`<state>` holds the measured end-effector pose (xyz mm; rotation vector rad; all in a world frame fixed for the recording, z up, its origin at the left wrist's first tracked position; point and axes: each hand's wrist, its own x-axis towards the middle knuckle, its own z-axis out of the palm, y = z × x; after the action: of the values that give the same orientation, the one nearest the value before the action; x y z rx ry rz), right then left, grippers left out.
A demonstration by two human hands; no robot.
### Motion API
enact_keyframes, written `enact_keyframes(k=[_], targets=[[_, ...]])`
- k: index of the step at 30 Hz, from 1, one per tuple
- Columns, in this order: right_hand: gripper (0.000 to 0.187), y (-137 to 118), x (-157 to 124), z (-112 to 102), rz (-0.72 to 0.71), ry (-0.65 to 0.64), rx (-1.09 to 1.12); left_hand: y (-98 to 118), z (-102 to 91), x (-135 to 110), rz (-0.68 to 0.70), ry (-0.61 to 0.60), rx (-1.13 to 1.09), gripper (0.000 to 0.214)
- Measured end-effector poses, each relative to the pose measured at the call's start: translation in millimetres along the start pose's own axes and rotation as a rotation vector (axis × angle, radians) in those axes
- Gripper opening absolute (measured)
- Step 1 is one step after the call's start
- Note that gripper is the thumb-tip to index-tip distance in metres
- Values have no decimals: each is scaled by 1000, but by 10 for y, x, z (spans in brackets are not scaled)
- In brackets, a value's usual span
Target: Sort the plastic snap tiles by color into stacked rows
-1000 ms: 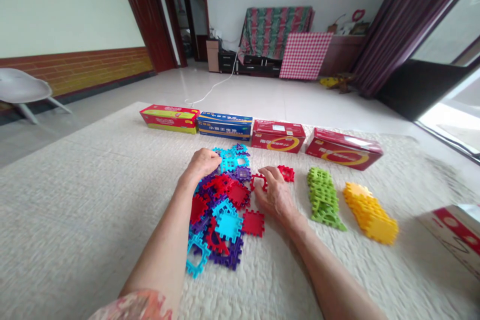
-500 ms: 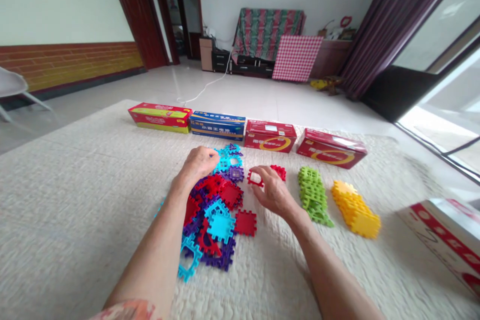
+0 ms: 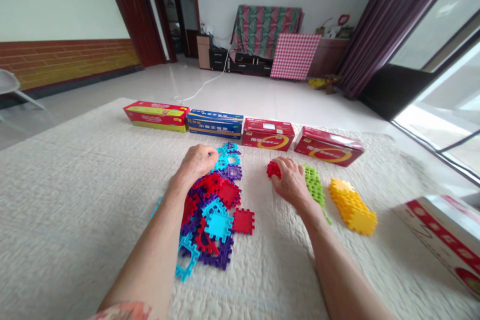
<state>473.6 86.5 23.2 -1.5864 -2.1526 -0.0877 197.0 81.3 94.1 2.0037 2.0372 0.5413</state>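
Observation:
A mixed heap of interlocking plastic tiles in red, purple and light blue lies on the quilted mat [image 3: 270, 270]. At its far left side my left hand [image 3: 198, 162] is closed, fingertips against a light blue tile [image 3: 221, 162]; whether anything is pinched there is hidden. My right hand [image 3: 290, 181] curls over red tiles [image 3: 273, 169] to the right of the heap, its fingers bent around them and partly covering them. Just beside that hand is a row of overlapping green tiles [image 3: 315, 185], partly hidden by it. One red tile [image 3: 243, 221] rests at the heap's right edge.
A row of yellow tiles [image 3: 354, 207] lies further right. Across the back of the mat stand a red-and-green box [image 3: 155, 116], a blue box [image 3: 215, 124] and two red boxes [image 3: 268, 134], [image 3: 330, 146]. A white-and-red carton [image 3: 444, 240] sits at the right.
My right hand has moved right, carrying a red tile from beside the heap to the other red tiles near the green row. My left hand has stayed at the heap.

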Motion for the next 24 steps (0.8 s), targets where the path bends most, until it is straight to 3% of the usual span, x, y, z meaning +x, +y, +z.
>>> enact_keyframes(k=[6, 12, 17, 24], targets=[[37, -157, 23, 66, -121, 108, 254, -7, 28, 6, 17, 19, -6, 31], [29, -518, -105, 249, -204, -31, 601, 32, 150, -139, 55, 86, -21, 31], [26, -583, -198, 311, -124, -71, 720, -126, 258, -403, 90, 223, -27, 31], [31, -664, -260, 304, 46, -120, 769, -555, 236, -681, -80, 346, -46, 31]])
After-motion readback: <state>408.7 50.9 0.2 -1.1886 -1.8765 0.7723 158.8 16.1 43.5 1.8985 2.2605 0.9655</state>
